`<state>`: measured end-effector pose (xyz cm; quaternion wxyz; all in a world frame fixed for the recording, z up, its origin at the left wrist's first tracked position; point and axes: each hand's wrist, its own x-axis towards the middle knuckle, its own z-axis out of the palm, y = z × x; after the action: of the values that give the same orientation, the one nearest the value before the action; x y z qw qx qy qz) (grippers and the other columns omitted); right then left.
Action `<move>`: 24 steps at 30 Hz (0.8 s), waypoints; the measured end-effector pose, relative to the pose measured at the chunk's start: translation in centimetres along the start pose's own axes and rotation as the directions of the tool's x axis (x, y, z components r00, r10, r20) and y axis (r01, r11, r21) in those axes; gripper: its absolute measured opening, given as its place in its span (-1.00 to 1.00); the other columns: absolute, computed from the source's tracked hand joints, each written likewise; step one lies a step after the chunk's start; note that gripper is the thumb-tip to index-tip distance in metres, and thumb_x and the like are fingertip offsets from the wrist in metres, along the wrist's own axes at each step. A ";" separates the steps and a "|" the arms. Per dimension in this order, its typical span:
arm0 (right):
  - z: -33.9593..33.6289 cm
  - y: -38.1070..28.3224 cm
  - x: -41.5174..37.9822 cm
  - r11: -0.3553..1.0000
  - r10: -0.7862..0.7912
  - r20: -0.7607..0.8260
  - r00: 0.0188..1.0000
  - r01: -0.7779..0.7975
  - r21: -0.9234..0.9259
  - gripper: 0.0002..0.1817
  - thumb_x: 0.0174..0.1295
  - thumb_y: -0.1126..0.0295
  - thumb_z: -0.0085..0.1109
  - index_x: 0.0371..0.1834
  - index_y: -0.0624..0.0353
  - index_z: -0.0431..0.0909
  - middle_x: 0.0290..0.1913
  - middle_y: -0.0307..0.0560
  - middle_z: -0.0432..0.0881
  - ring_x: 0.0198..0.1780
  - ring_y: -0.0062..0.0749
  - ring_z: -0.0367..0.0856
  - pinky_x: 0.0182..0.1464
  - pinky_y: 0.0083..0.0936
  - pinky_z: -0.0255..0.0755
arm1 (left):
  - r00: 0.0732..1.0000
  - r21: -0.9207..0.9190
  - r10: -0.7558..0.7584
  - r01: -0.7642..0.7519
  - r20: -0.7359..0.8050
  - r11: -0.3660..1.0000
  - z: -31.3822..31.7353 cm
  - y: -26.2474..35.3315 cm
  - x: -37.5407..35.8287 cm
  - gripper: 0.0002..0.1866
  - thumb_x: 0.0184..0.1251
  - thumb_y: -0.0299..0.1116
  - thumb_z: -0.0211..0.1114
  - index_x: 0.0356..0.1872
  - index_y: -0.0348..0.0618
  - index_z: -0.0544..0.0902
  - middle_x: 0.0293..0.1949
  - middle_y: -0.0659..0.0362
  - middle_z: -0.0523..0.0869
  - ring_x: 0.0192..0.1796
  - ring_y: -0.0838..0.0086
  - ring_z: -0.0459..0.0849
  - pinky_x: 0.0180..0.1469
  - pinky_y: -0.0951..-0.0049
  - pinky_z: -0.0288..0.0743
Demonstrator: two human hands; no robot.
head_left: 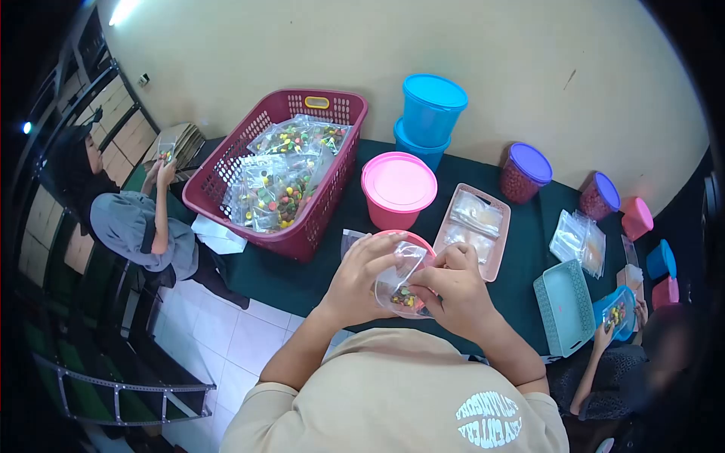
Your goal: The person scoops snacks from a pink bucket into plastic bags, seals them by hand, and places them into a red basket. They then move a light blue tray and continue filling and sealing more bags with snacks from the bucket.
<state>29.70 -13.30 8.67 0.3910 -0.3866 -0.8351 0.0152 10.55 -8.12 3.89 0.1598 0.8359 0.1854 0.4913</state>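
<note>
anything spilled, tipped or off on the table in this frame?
Nothing stands out. Both hands, left hand and right hand, hold a small clear bag of coloured candies. Filled bags lie inside the red basket; the lidded tubs stand upright. No loose candies visible on the green tablecloth.

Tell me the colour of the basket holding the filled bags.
Dark red basket, clearest in the head view.

One head-worn camera looks steeply down from above the person's chest, close over the table (317,283). The wide, rounded view faces the wall (302,45) behind that table.
</note>
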 end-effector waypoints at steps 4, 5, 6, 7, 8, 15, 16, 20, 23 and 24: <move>-0.7 0.9 -1.4 0.992 0.084 0.072 0.994 -0.090 0.086 -0.78 -0.11 0.47 0.40 -0.36 0.07 0.60 -0.46 -0.25 0.50 -0.31 -0.37 0.39 -0.02 -0.26 0.22 | 0.998 0.102 0.006 -0.011 0.055 0.995 1.0 1.6 -0.3 -0.07 -0.31 -0.07 0.63 0.20 0.09 0.32 0.24 0.00 0.44 0.23 0.05 0.45 0.24 0.00 0.28; -0.7 1.1 -1.8 0.982 0.136 0.097 0.986 -0.147 0.118 -0.78 -0.11 0.47 0.40 -0.35 0.07 0.60 -0.47 -0.26 0.48 -0.31 -0.37 0.38 -0.02 -0.28 0.22 | 0.994 0.100 -0.024 0.014 0.105 0.995 1.2 2.0 -0.4 -0.08 -0.32 -0.07 0.62 0.20 0.10 0.33 0.23 0.01 0.44 0.22 0.05 0.44 0.22 0.00 0.28; -0.5 1.3 -2.4 0.967 0.167 0.110 0.980 -0.184 0.175 -0.78 -0.09 0.47 0.39 -0.34 0.07 0.60 -0.45 -0.23 0.46 -0.30 -0.35 0.36 -0.03 -0.29 0.21 | 0.996 0.100 -0.035 0.026 0.083 0.995 1.7 2.2 -0.5 -0.06 -0.36 -0.05 0.62 0.20 0.10 0.35 0.22 0.03 0.44 0.21 0.05 0.44 0.19 0.00 0.30; -0.3 1.5 -2.8 0.968 0.162 0.109 0.981 -0.179 0.174 -0.78 -0.09 0.47 0.39 -0.34 0.07 0.60 -0.45 -0.23 0.46 -0.30 -0.35 0.36 -0.03 -0.29 0.21 | 0.996 0.103 -0.032 0.024 0.080 0.994 1.8 2.3 -0.5 -0.06 -0.36 -0.05 0.62 0.20 0.10 0.35 0.22 0.03 0.44 0.21 0.05 0.44 0.19 0.00 0.30; -0.2 1.5 -3.1 0.963 0.170 0.119 0.978 -0.191 0.191 -0.79 -0.08 0.46 0.40 -0.35 0.08 0.59 -0.42 -0.21 0.46 -0.29 -0.33 0.35 -0.03 -0.30 0.20 | 0.994 0.140 -0.051 0.037 0.095 0.989 1.9 2.6 -0.4 -0.07 -0.37 -0.05 0.62 0.19 0.10 0.37 0.22 0.04 0.45 0.20 0.06 0.45 0.17 0.00 0.30; -1.5 3.6 -5.6 0.804 0.255 0.176 0.951 -0.310 0.508 -0.80 0.08 0.52 0.30 -0.25 0.18 0.50 -0.32 -0.12 0.51 -0.16 -0.34 0.48 -0.06 -0.37 0.34 | 0.983 0.290 -0.114 0.068 0.145 0.955 2.6 3.5 -0.1 -0.12 -0.33 -0.05 0.60 0.16 0.06 0.41 0.19 0.08 0.51 0.10 0.11 0.54 0.12 0.09 0.37; -1.4 3.9 -6.2 0.667 0.397 0.174 0.901 -0.413 0.620 -0.80 0.12 0.55 0.26 -0.22 0.20 0.46 -0.30 -0.12 0.52 -0.15 -0.39 0.51 -0.07 -0.41 0.39 | 0.984 0.321 -0.117 0.068 0.136 0.945 2.6 3.5 -0.1 -0.11 -0.36 -0.05 0.62 0.16 0.04 0.42 0.19 0.07 0.53 0.11 0.11 0.55 0.13 0.11 0.37; -2.0 5.2 -7.1 0.514 0.515 -0.047 0.856 -0.264 0.816 -0.79 0.17 0.58 0.20 -0.25 0.16 0.35 -0.31 -0.13 0.60 -0.26 -0.42 0.51 -0.11 -0.50 0.36 | 0.984 0.353 -0.149 0.107 0.093 0.930 2.3 3.0 -0.5 -0.06 -0.41 -0.05 0.64 0.17 0.03 0.39 0.20 0.04 0.52 0.16 0.14 0.54 0.13 0.12 0.38; -2.8 6.2 -7.4 0.945 0.118 -0.306 0.945 -0.012 0.328 -0.79 0.18 0.56 0.21 -0.25 0.10 0.36 -0.33 -0.14 0.68 -0.36 -0.42 0.44 -0.11 -0.47 0.27 | 0.983 0.321 -0.179 0.159 0.036 0.934 2.3 2.3 -1.4 -0.05 -0.41 -0.06 0.65 0.17 0.03 0.38 0.21 0.05 0.52 0.14 0.13 0.55 0.14 0.13 0.39; -2.6 6.4 -7.5 0.940 0.090 -0.330 0.940 0.029 0.339 -0.78 0.18 0.52 0.22 -0.24 0.05 0.35 -0.35 -0.17 0.72 -0.39 -0.41 0.38 -0.09 -0.40 0.19 | 0.979 0.311 -0.199 0.178 0.036 0.933 2.1 2.1 -1.6 -0.03 -0.43 -0.06 0.67 0.18 0.04 0.37 0.21 0.05 0.52 0.15 0.12 0.55 0.17 0.15 0.39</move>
<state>38.47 -14.46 3.50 0.5898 -0.3234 -0.7334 0.0979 12.06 -10.89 2.65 0.0806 0.8450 0.3332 0.4105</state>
